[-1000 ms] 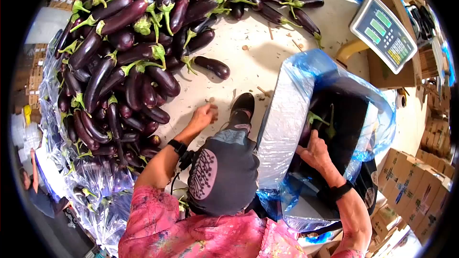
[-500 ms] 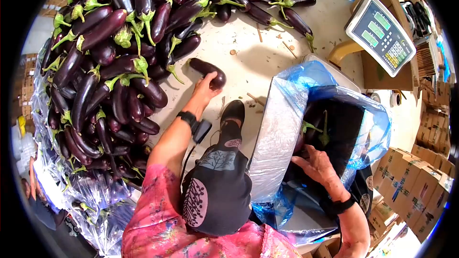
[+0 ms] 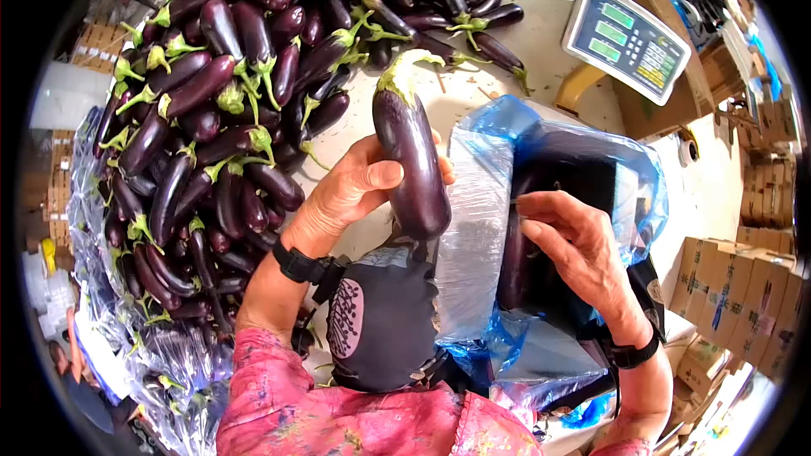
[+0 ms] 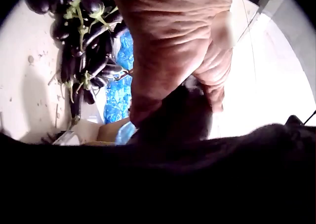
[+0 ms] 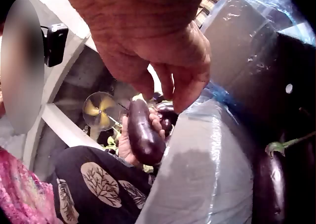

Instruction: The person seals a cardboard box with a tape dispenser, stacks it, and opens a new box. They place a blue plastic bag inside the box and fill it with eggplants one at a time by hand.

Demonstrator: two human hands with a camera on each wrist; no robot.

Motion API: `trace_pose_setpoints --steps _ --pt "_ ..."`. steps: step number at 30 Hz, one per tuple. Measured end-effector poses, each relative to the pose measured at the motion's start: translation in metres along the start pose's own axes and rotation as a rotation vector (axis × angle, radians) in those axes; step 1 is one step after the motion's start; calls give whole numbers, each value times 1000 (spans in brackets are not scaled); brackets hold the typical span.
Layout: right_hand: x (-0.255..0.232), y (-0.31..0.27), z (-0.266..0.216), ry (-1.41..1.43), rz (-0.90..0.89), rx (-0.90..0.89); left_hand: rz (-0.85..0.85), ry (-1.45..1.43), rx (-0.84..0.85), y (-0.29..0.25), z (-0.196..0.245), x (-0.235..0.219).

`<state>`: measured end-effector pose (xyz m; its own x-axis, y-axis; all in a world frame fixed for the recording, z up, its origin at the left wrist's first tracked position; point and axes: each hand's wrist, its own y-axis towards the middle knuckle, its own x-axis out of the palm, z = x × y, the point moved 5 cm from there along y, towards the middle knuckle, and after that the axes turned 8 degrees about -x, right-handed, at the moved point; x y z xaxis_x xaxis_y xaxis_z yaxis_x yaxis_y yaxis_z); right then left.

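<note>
My left hand [image 3: 351, 181] grips a plump dark eggplant [image 3: 411, 165] by its middle, thumb on the near side. The eggplant is held up with its green stem end away from me and its blunt end toward the box. In the left wrist view the fingers wrap the dark eggplant [image 4: 182, 113]. My right hand [image 3: 583, 249] hovers over a carton lined with blue plastic film [image 3: 477, 228], its fingers loosely bent and holding nothing. Inside the carton, below that hand, lies another eggplant [image 3: 514, 270]; its green stem [image 5: 275, 147] shows in the right wrist view.
A big heap of eggplants [image 3: 182, 122] covers the left and far side of the pale table. A digital scale display [image 3: 627, 40] stands beyond the carton. Stacked cardboard boxes [image 3: 735, 291] are at the right, and clear plastic film [image 3: 182, 363] hangs below the heap.
My left hand reached to a lone eggplant on the table, took hold of it and lifted it back toward the carton. My right hand has drawn up from the carton, its fingers closer together.
</note>
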<state>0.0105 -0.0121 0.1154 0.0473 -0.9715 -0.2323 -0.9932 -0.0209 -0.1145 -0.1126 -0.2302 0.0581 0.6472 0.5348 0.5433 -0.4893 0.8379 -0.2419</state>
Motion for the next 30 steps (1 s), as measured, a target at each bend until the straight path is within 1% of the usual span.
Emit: trace_pose_setpoints --steps 1,2,3,4,5,7,8,9,11,12,13,15,16,18,19,20,22,23,25,27,29,30 --pt "0 0 -3 -17 -3 10 -23 4 4 2 7 8" --pt "1 -1 -3 40 2 -4 -48 3 4 4 13 17" --pt "2 0 -11 106 -6 21 -75 -4 0 6 18 28" --pt "3 4 -19 28 -1 -83 -82 -1 -25 9 25 41" --pt "5 8 -27 -52 0 -189 -130 19 -59 13 26 47" --pt "12 10 -44 -131 70 -238 -132 71 -62 17 31 65" --pt "14 14 -39 -9 92 -186 -285 60 2 22 31 74" --pt "15 10 -32 122 143 -170 -234 96 -56 23 28 73" --pt "21 7 -31 75 91 -164 -239 86 -91 32 18 73" --pt "23 6 -31 -18 125 -213 -262 125 -67 33 14 77" --pt "23 6 -26 -23 128 -160 -279 69 -48 34 8 82" --pt "21 7 -18 -36 126 -55 -310 -105 -174 33 4 90" --pt "22 6 -24 -43 160 -122 -302 7 -132 32 6 88" --pt "20 4 -30 -115 146 -68 -283 239 -50 34 14 81" --pt "19 3 -31 -151 138 -39 -252 195 -18 34 18 77" --pt "20 1 -31 -312 201 -157 -219 151 14 33 21 74" --pt "25 0 -24 -306 208 -133 -143 105 54 31 23 71" --pt "27 1 -22 -302 208 -122 -139 112 53 28 24 68" --pt "30 2 -23 -262 164 -129 -127 130 51 22 28 62" --pt "29 4 -22 -187 114 -175 -112 87 119 14 33 55" --pt "31 3 -16 -171 -4 -115 -86 50 165 9 38 42" --pt "34 3 -13 -132 -69 -20 -105 18 192 8 38 38"
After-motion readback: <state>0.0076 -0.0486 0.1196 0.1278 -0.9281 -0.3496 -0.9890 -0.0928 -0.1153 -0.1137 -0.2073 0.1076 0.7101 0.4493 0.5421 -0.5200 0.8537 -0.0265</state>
